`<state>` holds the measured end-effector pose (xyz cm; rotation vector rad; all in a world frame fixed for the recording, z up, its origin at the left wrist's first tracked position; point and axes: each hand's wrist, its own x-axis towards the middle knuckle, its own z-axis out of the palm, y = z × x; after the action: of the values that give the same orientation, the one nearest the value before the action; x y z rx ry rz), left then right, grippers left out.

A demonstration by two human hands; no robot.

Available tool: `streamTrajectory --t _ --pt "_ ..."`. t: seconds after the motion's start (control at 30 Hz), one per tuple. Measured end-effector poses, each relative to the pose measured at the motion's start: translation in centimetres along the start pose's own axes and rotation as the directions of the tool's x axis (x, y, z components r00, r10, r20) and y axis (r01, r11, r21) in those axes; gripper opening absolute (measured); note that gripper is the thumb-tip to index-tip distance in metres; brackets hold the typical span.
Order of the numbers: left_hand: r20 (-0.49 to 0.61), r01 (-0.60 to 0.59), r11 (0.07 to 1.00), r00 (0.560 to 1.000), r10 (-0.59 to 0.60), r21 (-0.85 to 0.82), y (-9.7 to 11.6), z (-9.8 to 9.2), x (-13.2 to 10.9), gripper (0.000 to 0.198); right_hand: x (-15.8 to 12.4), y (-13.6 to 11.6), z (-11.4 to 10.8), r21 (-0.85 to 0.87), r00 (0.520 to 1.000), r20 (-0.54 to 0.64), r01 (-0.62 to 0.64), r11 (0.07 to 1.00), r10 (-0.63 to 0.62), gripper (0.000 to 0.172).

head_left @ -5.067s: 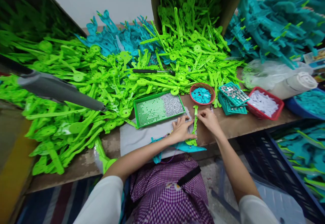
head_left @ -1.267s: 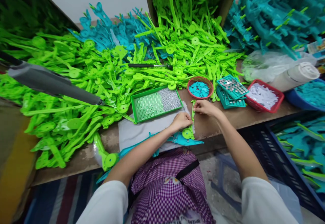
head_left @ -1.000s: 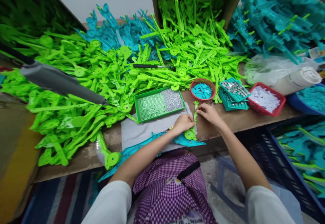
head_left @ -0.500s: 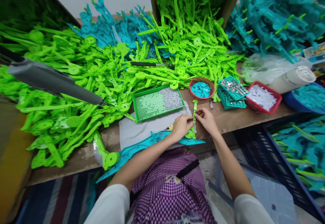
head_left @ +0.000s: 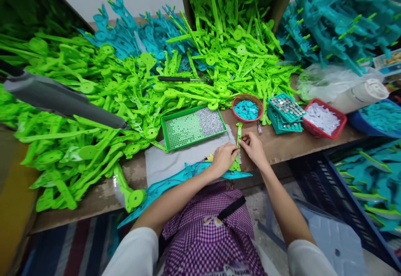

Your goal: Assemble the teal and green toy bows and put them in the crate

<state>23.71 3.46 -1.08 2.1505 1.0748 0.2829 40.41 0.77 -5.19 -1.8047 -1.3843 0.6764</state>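
A green plastic part lies upright on the grey mat at the bench's front edge. My left hand presses on its left side with fingers curled and pinched against it. My right hand pinches the same part from the right, fingertips meeting my left hand's. A teal plastic piece lies under my left wrist, hanging over the bench edge. What sits between my fingertips is too small to make out.
A green tray of small silver pieces stands behind the mat. To the right are a red bowl of teal bits, stacked teal trays and a red basket. Heaps of green parts and teal parts cover the bench. Dark crate at right.
My right hand came back from near the red bowl to the green part and now pinches it beside my left hand. The teal piece slid out further left under my left arm.
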Motion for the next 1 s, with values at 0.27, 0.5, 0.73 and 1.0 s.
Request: streamTrajectory --t 0.27,0.5,0.73,1.0 --pt "0.055 -0.02 0.998 0.998 0.017 0.061 0.3 -0.2 -0.1 0.024 0.8 -0.6 -0.4 -0.149 1.0 0.03 0.01 0.989 -0.005 0.005" --pt "0.135 -0.184 0.983 0.974 0.184 -0.014 -0.9 -0.5 -0.3 0.026 1.2 -0.4 -0.6 -0.141 0.998 0.053 0.029 0.99 -0.022 0.005" --pt "0.207 -0.197 0.98 0.959 0.194 -0.007 -1.5 -1.1 -0.3 0.036 -2.7 -1.7 -1.0 0.063 0.995 0.087 0.043 0.997 -0.048 0.022" --pt "0.133 -0.171 0.985 0.976 0.173 -0.022 -1.9 -0.8 -0.4 0.034 -2.8 -1.1 -0.5 0.174 0.981 0.179 -0.1 0.98 0.068 0.022"
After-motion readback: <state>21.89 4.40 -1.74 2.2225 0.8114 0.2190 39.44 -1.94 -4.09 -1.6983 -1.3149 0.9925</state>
